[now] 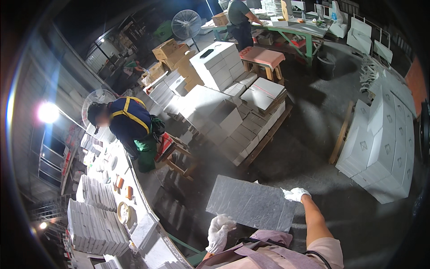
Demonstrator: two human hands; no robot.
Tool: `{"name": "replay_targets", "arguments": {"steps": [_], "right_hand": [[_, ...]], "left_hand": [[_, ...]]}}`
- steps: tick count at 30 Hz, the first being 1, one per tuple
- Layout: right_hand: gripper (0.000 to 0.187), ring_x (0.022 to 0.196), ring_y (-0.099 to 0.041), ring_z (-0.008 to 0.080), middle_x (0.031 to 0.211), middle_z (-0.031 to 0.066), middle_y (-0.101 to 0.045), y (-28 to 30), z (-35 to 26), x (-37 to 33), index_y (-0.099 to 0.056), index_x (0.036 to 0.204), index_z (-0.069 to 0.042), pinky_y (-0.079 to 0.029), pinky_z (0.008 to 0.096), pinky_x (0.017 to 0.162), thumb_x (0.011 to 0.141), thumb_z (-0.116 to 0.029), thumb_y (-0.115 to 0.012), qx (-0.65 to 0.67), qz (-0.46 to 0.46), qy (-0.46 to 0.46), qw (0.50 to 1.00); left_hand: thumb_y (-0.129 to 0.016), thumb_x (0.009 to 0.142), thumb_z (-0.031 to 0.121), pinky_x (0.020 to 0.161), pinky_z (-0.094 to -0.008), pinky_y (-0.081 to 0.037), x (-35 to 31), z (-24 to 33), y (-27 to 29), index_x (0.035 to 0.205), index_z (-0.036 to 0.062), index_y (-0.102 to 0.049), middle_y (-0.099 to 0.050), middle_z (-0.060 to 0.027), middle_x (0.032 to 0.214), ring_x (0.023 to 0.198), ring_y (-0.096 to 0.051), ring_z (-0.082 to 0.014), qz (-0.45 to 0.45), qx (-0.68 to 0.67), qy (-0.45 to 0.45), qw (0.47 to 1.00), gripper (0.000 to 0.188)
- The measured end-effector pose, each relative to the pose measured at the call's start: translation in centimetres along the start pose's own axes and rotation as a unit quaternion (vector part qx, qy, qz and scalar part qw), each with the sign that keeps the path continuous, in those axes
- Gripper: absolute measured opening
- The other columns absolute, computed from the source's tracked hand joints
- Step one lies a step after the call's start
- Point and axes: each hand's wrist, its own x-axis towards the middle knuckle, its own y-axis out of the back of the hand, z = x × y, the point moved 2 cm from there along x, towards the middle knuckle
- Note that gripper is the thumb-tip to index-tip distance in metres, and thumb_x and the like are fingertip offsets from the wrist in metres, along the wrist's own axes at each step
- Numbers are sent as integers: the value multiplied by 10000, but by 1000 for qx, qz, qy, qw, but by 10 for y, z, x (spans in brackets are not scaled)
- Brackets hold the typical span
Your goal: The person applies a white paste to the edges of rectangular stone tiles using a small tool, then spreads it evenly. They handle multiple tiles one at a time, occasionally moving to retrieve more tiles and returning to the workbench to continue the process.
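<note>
A thin grey rectangular slab (pixel 251 201) with a scuffed, scratched surface is held up in front of my body. Its long side runs from left to right, a little tilted. My left hand (pixel 219 231), in a white knit glove, is closed at its near left edge. At the right end, my right hand (pixel 296 194), gloved the same way, pinches the far corner. The fingers behind the slab are hidden.
Left, a workbench (pixel 148 224) carries stacked white tiles (pixel 96 224) and a round tape-like roll (pixel 124 212). A co-worker (pixel 130 117) bends over it. Ahead stands a pallet of white boxes (pixel 251 130); right, another box stack (pixel 380 148). A stool (pixel 264 58) is farther back.
</note>
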Motion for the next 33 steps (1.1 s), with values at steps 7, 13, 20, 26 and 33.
{"name": "replay_targets", "arguments": {"steps": [7,13,20,26,33], "right_hand": [[750,1280,-614,357,1292,138,-703,10,-18,-18,-770,1181,-148,-436,420,1114,910,-738,-395,3,-19,-37,999],[695,1210,-652,336,1233,95,-736,7,-16,-21,-793,1072,-155,-449,400,1080,913,-730,-435,18,-23,-51,998],[475,928,-681,243,948,73,-759,-12,21,-11,-754,838,-108,-500,388,877,854,-577,-680,92,2,-33,995],[455,858,-671,235,905,63,-750,-32,57,-6,-755,939,-83,-501,385,834,876,-527,-676,83,-9,-32,996],[583,995,-702,287,1006,106,-770,-34,54,-11,-775,984,-85,-487,402,917,879,-630,-596,105,-5,0,994]], "left_hand": [[-664,913,6,848,-361,-613,7,4,0,1280,-35,-517,-704,-142,1080,921,-741,-242,6,26,6,1000,397],[-657,924,-34,834,-362,-626,15,7,-3,1290,-26,-525,-694,-145,1110,962,-735,-248,6,-7,6,1000,389],[-640,968,23,862,-403,-627,26,1,-4,1323,-28,-481,-676,-156,1152,995,-735,-271,-28,11,10,1000,392],[-658,972,51,876,-394,-623,35,0,-3,1319,-14,-495,-678,-135,1136,1002,-728,-262,-59,19,5,998,389],[-675,951,38,859,-360,-609,34,3,-8,1307,-3,-518,-687,-124,1115,970,-716,-230,-46,-1,10,999,392]]}}
